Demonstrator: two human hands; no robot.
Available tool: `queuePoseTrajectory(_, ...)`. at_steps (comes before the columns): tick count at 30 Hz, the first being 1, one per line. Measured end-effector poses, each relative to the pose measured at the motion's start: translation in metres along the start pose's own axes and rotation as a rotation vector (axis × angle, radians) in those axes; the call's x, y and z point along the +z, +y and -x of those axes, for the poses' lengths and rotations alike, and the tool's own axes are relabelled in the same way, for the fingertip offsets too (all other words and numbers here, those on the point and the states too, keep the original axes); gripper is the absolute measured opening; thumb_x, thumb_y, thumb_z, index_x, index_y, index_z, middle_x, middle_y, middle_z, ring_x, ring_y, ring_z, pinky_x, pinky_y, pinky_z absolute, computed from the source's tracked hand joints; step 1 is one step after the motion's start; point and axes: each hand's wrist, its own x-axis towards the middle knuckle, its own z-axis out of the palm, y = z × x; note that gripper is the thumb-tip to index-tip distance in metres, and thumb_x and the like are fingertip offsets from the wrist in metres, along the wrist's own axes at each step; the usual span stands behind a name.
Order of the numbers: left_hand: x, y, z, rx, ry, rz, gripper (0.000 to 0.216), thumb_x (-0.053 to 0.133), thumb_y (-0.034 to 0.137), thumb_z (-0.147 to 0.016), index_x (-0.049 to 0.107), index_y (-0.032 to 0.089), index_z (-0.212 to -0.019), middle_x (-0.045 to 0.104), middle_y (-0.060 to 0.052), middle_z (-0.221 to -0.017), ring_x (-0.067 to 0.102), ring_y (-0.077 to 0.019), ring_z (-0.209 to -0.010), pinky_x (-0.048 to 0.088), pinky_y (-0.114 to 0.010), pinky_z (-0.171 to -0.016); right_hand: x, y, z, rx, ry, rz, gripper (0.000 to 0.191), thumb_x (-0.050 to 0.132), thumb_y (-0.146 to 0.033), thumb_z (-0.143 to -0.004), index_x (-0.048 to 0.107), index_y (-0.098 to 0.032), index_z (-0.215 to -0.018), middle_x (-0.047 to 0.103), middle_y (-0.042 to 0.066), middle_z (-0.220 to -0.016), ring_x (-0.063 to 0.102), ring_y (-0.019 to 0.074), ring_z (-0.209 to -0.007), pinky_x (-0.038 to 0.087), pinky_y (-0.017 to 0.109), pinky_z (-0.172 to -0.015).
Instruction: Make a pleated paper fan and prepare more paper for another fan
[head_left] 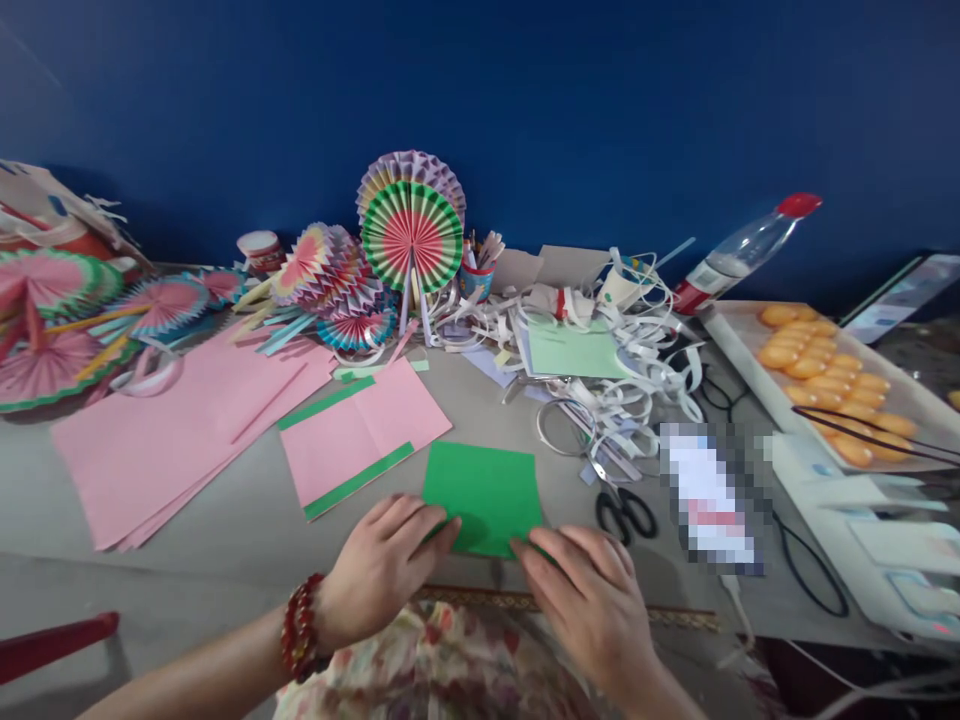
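A sheet of green paper (pixel 484 490) lies flat on the grey table in front of me. My left hand (pixel 386 555), with a red bead bracelet at the wrist, grips the sheet's near left corner between thumb and fingers. At the near right corner my right hand (pixel 589 595) pinches the same sheet, its thumb on the edge. Left of the green sheet lies a creased pink sheet (pixel 367 430) with green strips along two edges. Black-handled scissors (pixel 624 505) rest to the right, beyond my right hand.
Large pink sheets (pixel 180 430) are stacked at left. Pleated paper fans (pixel 411 235) stand along the blue wall. Curled white paper strips (pixel 652 360) pile up behind the scissors. A phone (pixel 709 500), a plastic bottle (pixel 750 250) and a tray of yellow-orange items (pixel 832 385) are at right.
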Motion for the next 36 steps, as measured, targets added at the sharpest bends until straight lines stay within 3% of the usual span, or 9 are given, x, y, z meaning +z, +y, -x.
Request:
queuePoseTrajectory(5, 0.002, -0.003, 0.001, -0.006, -0.129, 0.070, 0.026, 0.040, 0.016, -0.101, 0.064, 0.017, -0.110, 0.067, -0.007, -0.093, 0.061, -0.0201, -0.087, 0.049, -0.033, -0.078, -0.006, 0.011, 0.001, -0.064, -0.181, -0.103, 0.024, 0.048, -0.016, -0.099, 0.071, -0.020, -0.094, 0.072, 0.003, -0.083, 0.061, 0.0176, -0.078, 0.046, 0.032, -0.076)
queuePoseTrajectory(8, 0.003, -0.006, 0.000, -0.099, -0.158, 0.235, 0.021, 0.043, 0.018, -0.101, 0.063, 0.017, -0.098, 0.066, -0.006, -0.090, 0.061, -0.0188, -0.083, 0.049, -0.033, -0.078, -0.009, 0.017, 0.001, 0.017, -0.288, -0.184, 0.022, 0.050, -0.019, -0.099, 0.071, -0.021, -0.094, 0.071, 0.005, -0.086, 0.063, 0.0184, -0.080, 0.049, 0.032, -0.073)
queuePoseTrajectory(12, 0.004, -0.013, -0.004, -0.226, -0.220, 0.409, 0.021, 0.045, 0.024, -0.102, 0.062, 0.018, -0.090, 0.066, -0.004, -0.091, 0.061, -0.0167, -0.084, 0.046, -0.031, -0.079, -0.005, 0.025, -0.002, 0.136, -0.308, -0.296, 0.018, 0.053, -0.023, -0.098, 0.071, -0.023, -0.097, 0.071, 0.006, -0.087, 0.065, 0.0191, -0.081, 0.051, 0.033, -0.074)
queuePoseTrajectory(20, 0.008, -0.025, -0.015, -0.329, -0.354, 0.436, 0.020, 0.048, 0.025, -0.101, 0.063, 0.019, -0.091, 0.064, -0.001, -0.088, 0.060, -0.0148, -0.079, 0.041, -0.026, -0.071, 0.005, 0.034, -0.015, 0.231, -0.389, -0.347, 0.013, 0.054, -0.021, -0.097, 0.065, -0.021, -0.089, 0.068, 0.005, -0.087, 0.063, 0.0200, -0.083, 0.047, 0.032, -0.076)
queuePoseTrajectory(36, 0.001, -0.049, -0.031, -0.280, -0.505, 0.525, 0.019, 0.048, 0.023, -0.099, 0.065, 0.020, -0.091, 0.067, -0.001, -0.091, 0.062, -0.0159, -0.086, 0.044, -0.026, -0.077, 0.004, 0.043, -0.018, 0.273, -0.467, -0.366, 0.010, 0.056, -0.023, -0.094, 0.063, -0.023, -0.087, 0.067, 0.003, -0.084, 0.063, 0.0189, -0.079, 0.045, 0.028, -0.067)
